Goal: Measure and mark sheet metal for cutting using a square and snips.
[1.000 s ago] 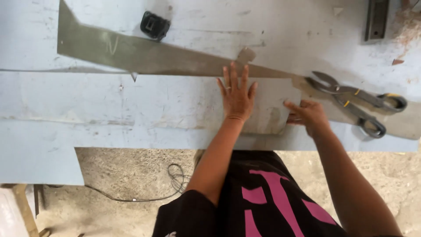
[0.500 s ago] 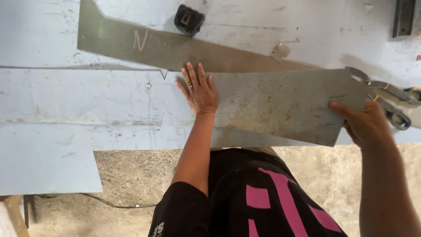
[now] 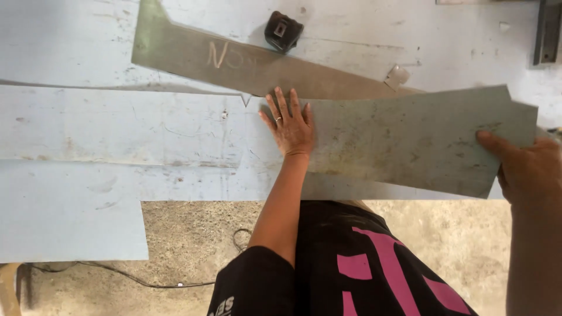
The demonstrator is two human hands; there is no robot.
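Note:
My left hand (image 3: 290, 126) lies flat, fingers spread, on the left end of a grey sheet-metal piece (image 3: 404, 140) that rests on the pale blue bench (image 3: 117, 129). My right hand (image 3: 527, 167) grips the right edge of the same sheet, thumb on top. Behind it lies a long tapered metal strip (image 3: 234, 61) with chalk marks, partly covered by the sheet.
A small black block (image 3: 283, 30) sits on the bench behind the strip. A small metal offcut (image 3: 397, 76) lies near the strip's right end. A dark bar (image 3: 547, 32) is at the top right. Concrete floor and a cable (image 3: 146, 281) lie below the bench edge.
The grey sheet has been pulled over the strip and now covers the shears that lay at the right. My right hand shifted to the sheet's right edge; my left hand presses its left end.

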